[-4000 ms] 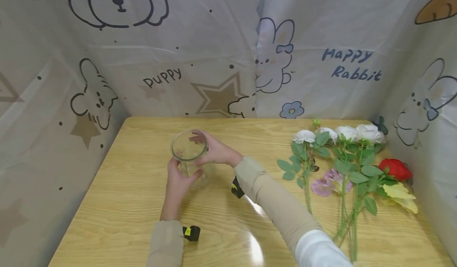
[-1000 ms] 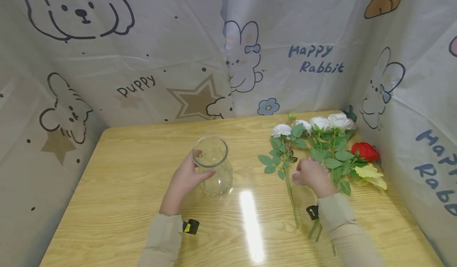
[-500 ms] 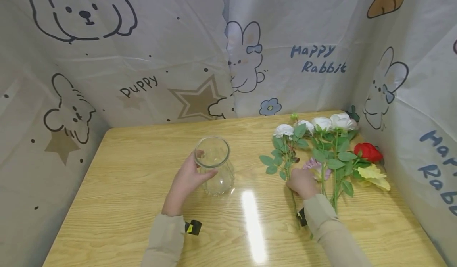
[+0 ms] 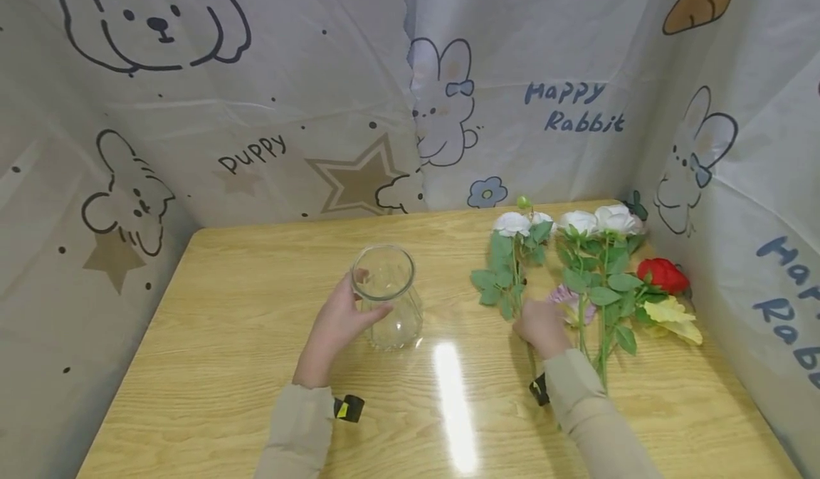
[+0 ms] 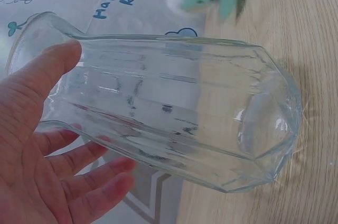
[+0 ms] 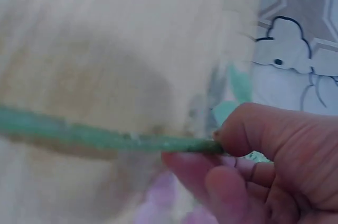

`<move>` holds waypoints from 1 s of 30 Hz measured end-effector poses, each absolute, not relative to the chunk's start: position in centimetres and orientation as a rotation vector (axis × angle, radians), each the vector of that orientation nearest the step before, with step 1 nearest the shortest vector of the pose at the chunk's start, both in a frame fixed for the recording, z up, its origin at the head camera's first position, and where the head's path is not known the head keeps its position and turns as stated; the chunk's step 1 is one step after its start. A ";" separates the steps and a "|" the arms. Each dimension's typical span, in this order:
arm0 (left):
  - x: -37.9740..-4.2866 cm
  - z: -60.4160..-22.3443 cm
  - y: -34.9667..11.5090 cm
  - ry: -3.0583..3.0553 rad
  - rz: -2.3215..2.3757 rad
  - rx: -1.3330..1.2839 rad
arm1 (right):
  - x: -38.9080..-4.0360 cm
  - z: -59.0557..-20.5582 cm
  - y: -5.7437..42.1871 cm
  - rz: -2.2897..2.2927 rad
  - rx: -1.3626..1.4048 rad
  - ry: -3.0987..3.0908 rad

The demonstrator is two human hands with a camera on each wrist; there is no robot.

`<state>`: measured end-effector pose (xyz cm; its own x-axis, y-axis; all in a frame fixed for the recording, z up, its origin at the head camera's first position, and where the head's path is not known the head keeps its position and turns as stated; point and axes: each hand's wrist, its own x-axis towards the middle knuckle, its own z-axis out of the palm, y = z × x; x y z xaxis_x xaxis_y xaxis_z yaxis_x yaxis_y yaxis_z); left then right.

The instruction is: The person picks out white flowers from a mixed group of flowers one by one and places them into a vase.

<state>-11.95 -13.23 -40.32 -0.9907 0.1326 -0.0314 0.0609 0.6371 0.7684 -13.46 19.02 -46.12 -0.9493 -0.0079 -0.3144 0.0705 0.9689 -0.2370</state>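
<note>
A clear glass vase (image 4: pixel 392 315) with faceted sides stands upright on the table. My left hand (image 4: pixel 339 319) holds it by the neck; in the left wrist view the thumb lies on the near side of the glass vase (image 5: pixel 174 108) and the fingers are on the other side. My right hand (image 4: pixel 541 326) pinches the stem of a white rose (image 4: pixel 511 224), just below its leaves. In the right wrist view the green stem (image 6: pixel 105 137) runs between thumb and fingers, somewhat blurred.
More white roses (image 4: pixel 616 218), a purple flower (image 4: pixel 573 304), a red flower (image 4: pixel 663 275) and a yellow flower (image 4: pixel 669 315) lie at the right of the wooden table (image 4: pixel 224 337). A printed cloth (image 4: pixel 307 73) walls the back and sides.
Both hands were on the vase, which has come nearer the table's middle. My right hand has since moved right to the flowers and taken the white rose's stem, which is stirring slightly.
</note>
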 end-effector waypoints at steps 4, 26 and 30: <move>-12.0 -40.3 -13.3 2.776 1.280 0.159 | -13.6 -44.7 19.0 -0.569 0.055 2.819; -11.9 -40.2 -13.2 2.755 1.303 0.150 | -14.7 -37.0 14.4 -0.783 -0.091 3.072; -11.9 -40.3 -13.2 2.762 1.299 0.156 | -15.1 -35.8 13.4 -0.833 -0.133 3.099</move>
